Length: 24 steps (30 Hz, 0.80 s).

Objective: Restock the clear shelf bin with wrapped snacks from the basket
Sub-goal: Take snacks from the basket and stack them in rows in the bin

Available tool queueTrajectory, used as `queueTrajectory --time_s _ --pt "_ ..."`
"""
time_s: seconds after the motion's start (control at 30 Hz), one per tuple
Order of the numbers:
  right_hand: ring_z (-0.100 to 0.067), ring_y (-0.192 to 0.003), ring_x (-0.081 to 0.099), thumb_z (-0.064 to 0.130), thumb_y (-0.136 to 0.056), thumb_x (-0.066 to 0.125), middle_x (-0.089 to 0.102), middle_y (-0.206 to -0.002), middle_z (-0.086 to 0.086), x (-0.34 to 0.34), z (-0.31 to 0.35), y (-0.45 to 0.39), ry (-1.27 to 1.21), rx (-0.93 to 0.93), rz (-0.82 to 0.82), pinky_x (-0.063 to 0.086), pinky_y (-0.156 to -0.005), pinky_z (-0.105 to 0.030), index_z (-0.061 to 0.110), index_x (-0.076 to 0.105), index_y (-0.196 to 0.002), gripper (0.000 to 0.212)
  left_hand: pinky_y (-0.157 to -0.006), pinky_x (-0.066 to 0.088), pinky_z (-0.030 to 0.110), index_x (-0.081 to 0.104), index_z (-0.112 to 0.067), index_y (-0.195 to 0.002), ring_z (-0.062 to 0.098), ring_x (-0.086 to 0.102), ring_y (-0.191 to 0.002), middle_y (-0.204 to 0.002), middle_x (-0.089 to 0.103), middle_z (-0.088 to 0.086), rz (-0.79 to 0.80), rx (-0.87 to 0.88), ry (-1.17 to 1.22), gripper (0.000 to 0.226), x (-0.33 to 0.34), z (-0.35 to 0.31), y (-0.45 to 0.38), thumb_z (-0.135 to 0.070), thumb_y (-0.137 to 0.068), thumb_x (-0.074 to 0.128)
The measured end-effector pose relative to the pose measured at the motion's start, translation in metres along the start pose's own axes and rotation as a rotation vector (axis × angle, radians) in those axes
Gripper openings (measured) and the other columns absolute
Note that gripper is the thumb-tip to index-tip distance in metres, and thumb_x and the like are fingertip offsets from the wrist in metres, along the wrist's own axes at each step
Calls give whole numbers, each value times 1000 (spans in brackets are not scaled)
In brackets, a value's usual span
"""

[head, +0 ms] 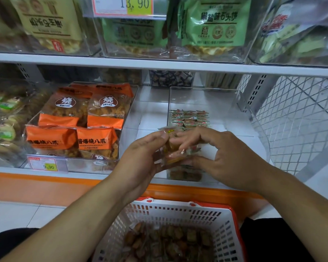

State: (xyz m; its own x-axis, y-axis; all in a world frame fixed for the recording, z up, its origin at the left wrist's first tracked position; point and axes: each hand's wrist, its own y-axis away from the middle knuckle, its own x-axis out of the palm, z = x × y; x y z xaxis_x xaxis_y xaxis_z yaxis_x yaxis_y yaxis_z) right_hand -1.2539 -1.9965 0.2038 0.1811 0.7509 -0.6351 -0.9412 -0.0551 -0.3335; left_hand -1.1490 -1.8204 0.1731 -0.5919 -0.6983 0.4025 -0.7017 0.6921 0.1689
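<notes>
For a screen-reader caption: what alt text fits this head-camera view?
Both hands, left hand and right hand, hold a bunch of wrapped snacks before a clear shelf bin, above a white basket of more snacks.

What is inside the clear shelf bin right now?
The clear shelf bin holds a few rows of small wrapped snacks towards the back. Both hands, the left hand and right hand, cover its front part, so that area cannot be judged.
</notes>
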Motion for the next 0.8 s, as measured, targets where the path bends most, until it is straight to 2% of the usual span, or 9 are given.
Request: queueTrajectory --time_s 0.1,0.17,0.27,0.43,0.5,0.6,0.7,0.8 --pt "-7 -106 70 20 -82 80 76 -109 9 -7 -1 -2 -267 81 -21 55 -90 -25 20 66 -101 23 -89 61 45 79 -13 -106 28 73 -101 -113 76 12 8 30 7 26 0 -1 0 -21 -99 55" --pt "-10 -91 71 25 -78 79 76 -97 4 -15 -2 -5 -423 97 -107 56 -83 -25 24 68 -98 23 -84 62 41 79 -14 -104 25 74 -95 -109 77 10 8 41 1 31 1 -2 1 -17 -104 49" --pt "-13 -90 71 23 -77 76 76 -98 1 -24 -7 -6 -576 137 -130 58 -81 -25 25 75 -102 25 -79 62 38 75 -12 -116 28 75 -95 -111 76 15 -5 58 -24 30 3 -3 2 -17 -105 47" --pt "-16 -99 72 22 -78 72 75 -112 1 -21 -15 -6 -527 303 -78 60 -76 -30 21 69 -119 41 -75 61 32 73 -14 -119 30 73 -103 -115 74 16 27 46 -90 29 4 -3 4 -19 -105 48" --pt "-20 -100 73 20 -77 72 75 -111 2 -20 -16 -6 -573 357 -85 61 -75 -32 19 68 -118 41 -75 61 33 73 -15 -119 30 73 -104 -116 74 15 32 48 -98 29 4 -2 4 -18 -105 48" --pt "-25 -90 74 8 -78 71 75 -104 -7 -22 -12 -8 -858 423 -174 62 -73 -33 6 64 -105 28 -76 62 35 75 -14 -115 30 74 -102 -114 75 14 10 69 -64 27 4 0 2 -17 -104 50" --pt "-30 -94 74 3 -78 68 73 -107 -19 -20 -7 -10 -1145 513 -196 61 -75 -30 3 61 -106 29 -78 61 34 76 -16 -110 24 74 -99 -111 76 11 -26 141 -15 24 4 2 1 -16 -101 54" --pt "-16 -80 71 12 -78 72 73 -97 -9 -4 -1 -10 -1225 660 -179 58 -63 -23 8 73 -99 21 -83 61 35 76 -18 -112 24 73 -104 -115 75 12 -61 222 39 25 5 3 0 -21 -92 62"
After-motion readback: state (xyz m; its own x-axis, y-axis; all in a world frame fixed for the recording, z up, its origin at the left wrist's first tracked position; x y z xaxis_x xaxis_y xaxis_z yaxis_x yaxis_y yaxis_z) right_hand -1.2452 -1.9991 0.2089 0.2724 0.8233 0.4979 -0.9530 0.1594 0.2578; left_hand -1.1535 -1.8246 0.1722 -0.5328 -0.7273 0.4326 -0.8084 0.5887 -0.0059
